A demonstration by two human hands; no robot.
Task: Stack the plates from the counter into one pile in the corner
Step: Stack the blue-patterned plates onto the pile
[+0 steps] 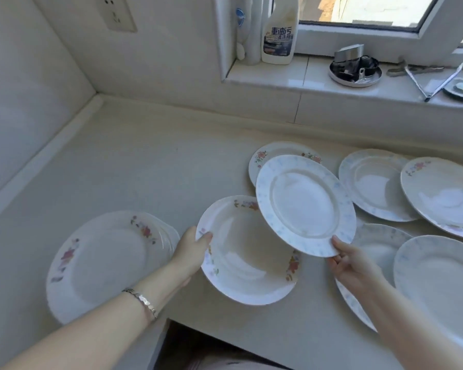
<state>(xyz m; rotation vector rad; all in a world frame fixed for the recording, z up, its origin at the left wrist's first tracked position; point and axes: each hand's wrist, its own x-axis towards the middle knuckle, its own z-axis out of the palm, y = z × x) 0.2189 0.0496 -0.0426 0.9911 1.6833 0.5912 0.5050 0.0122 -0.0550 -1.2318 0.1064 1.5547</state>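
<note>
Nearest the camera were two bare forearms, the left one wearing a silver bracelet (142, 300). The left hand (190, 252) gripped a deep flowered plate (246, 252) at its left rim, thumb over the edge, with the fingers beneath it out of sight. The right hand (354, 263) pinched a blue-speckled plate (305, 206) at its near rim, thumb on top and fingers curled below. That plate was tilted and overlapped the right side of the deep flowered plate; whether the two touched could not be determined.

The pile (104, 263) stood at the near left edge of the table (145, 169), just beside the left hand, topped by a flowered plate, with further rims showing under its right side. It stood well apart from the wall corner.

Behind the blue-speckled plate lay a half-hidden flowered plate (275, 152). To the right, four more lay on the table:
- a far blue plate (374, 185);
- an edge flowered plate (444, 196) overlapping it;
- a covered blue plate (380, 244), partly under the right forearm;
- a near white plate (444, 284).

On the windowsill (278, 76) were a cleaner bottle (280, 30), a round metal dish (354, 72) and tongs (439, 81). A wall socket (116, 13) was noted above the corner.
</note>
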